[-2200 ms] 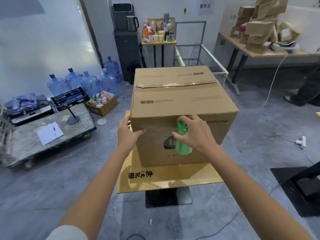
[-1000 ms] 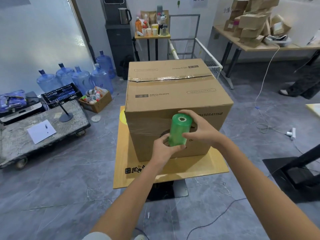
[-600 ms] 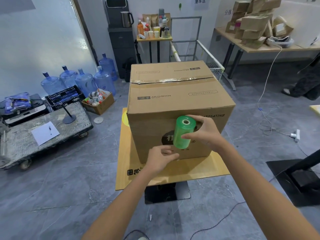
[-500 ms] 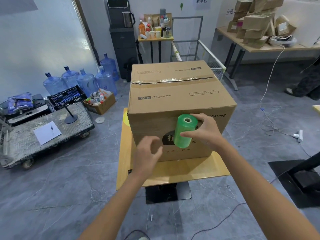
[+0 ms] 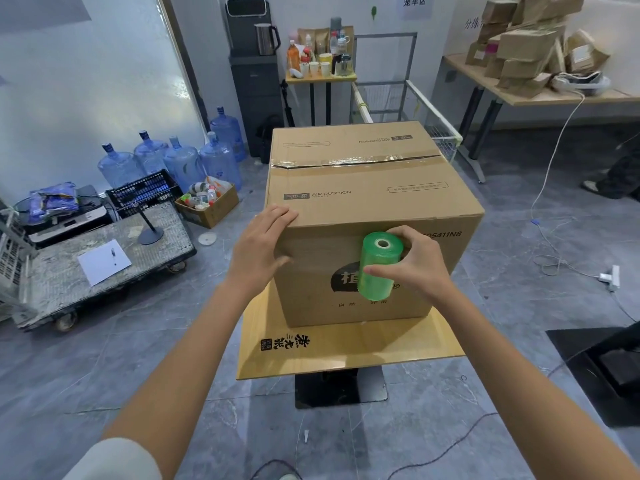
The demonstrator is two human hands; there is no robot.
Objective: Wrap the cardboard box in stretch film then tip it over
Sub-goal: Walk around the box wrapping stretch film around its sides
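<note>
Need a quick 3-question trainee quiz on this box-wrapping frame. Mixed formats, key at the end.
1. True or false: the left hand grips the green film roll.
2. The cardboard box stands on: A) the floor; B) a wooden tabletop; C) a wheeled cart.
3. Fill in: the roll's open core end faces ____ (up or down).

Key
1. False. The right hand grips the roll against the box's front face; the left hand rests on the box's near top corner.
2. B.
3. Up.
</note>
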